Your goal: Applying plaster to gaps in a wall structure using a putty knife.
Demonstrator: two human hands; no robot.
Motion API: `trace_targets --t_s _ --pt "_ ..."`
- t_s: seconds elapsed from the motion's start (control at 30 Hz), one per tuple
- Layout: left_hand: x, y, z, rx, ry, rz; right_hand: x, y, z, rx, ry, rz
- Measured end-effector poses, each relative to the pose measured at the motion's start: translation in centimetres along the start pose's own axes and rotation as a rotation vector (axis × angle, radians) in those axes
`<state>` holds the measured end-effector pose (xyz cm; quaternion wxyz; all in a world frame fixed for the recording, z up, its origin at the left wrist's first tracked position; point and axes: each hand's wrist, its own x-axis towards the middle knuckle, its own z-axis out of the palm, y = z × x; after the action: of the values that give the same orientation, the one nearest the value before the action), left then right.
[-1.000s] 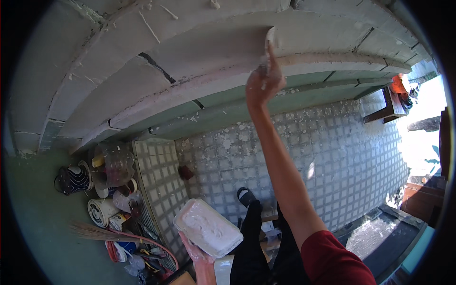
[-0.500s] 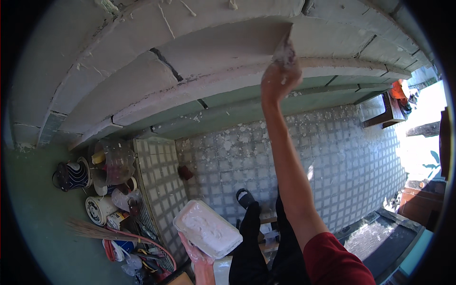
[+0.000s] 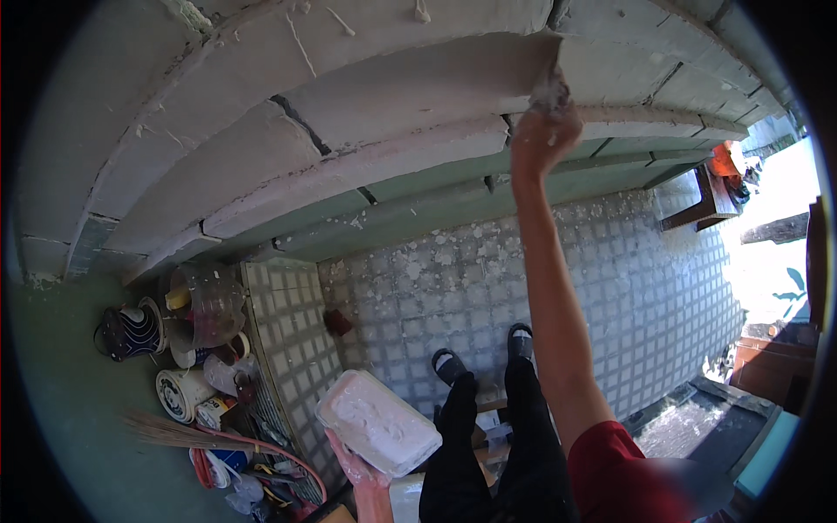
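Raised high, my right hand (image 3: 547, 135) grips a putty knife (image 3: 551, 61) smeared with pale compound, its blade against a smooth, recessed pale strip of the wall (image 3: 410, 78) between ledges with dark gaps. Low in view, my left hand (image 3: 351, 462) supports a rectangular white plastic container (image 3: 377, 423) filled with pinkish-white paste. The fingers are coated with paste and closed round the container's left edge.
My feet in dark sandals (image 3: 450, 367) are above a tiled floor (image 3: 418, 305) spattered with white flakes. Buckets (image 3: 179, 390), a straw broom (image 3: 174, 427) and hoses crowd the left. A wooden bench (image 3: 711, 200) stands at right; a dark trough (image 3: 671, 427) lies lower right.
My right hand and the knife have moved rightward along the strip. My left hand holds the container almost in place, slightly lower. My other sandalled foot has come into sight.
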<state>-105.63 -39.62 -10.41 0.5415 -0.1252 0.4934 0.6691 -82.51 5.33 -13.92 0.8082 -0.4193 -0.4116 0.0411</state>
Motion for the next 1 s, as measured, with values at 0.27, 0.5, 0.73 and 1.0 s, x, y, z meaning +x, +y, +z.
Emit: trace_targets --t_s 0.27,0.5,0.73,1.0 --pt "0.5 0.4 0.1 0.06 -0.034 0.027 -4.7 -7.6 2.9 -0.195 -0.534 -0.322" --pt "0.6 -0.6 1.1 0.041 -0.052 -0.011 3.5 2.9 -3.5 -0.048 0.037 0.026" --pt "0.4 0.2 0.2 0.028 -0.043 0.004 -3.3 -6.9 2.0 -0.223 -0.344 -0.09" --pt "0.8 0.7 0.8 0.015 -0.062 0.023 4.7 0.3 -4.1 -0.132 -0.062 0.033"
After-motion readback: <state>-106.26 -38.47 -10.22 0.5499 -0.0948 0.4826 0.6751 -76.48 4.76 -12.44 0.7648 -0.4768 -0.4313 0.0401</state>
